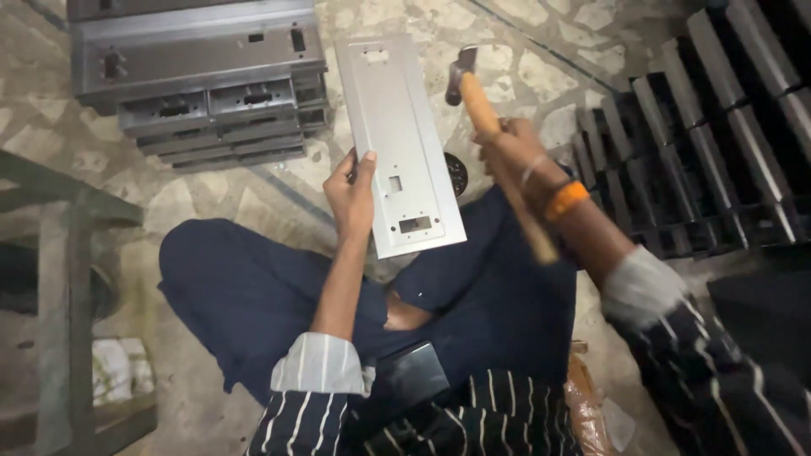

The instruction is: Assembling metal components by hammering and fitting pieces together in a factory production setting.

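In the head view, a long grey metal panel [400, 143] with small cut-outs is being held up over the lap by the left hand [353, 196], while a hammer [498, 143] with a wooden handle is being raised in the right hand [515, 156], its dark head hanging just beside the panel's upper right edge. The step is judged to be a striking or truing of the panel; it is best done with the sheet being kept steady at a firm tilt, the blow being aimed well clear of the holding thumb, and the stroke being kept short so that the thin sheet is not being dented out of shape. The left fingers are being kept clamped on the panel's lower left edge — thumb on the face, the rest hidden behind. The right fingers are being wrapped tight round the handle near its upper part, with an orange band [566, 199] being worn at the wrist. The person is being seen seated cross-legged on the stone floor [541, 51] in dark trousers. A stack of similar grey panels [198, 76] is lying on the floor ahead to the left — well apart from the hands — and rows of dark metal channels [718, 127] are being stored to the right.
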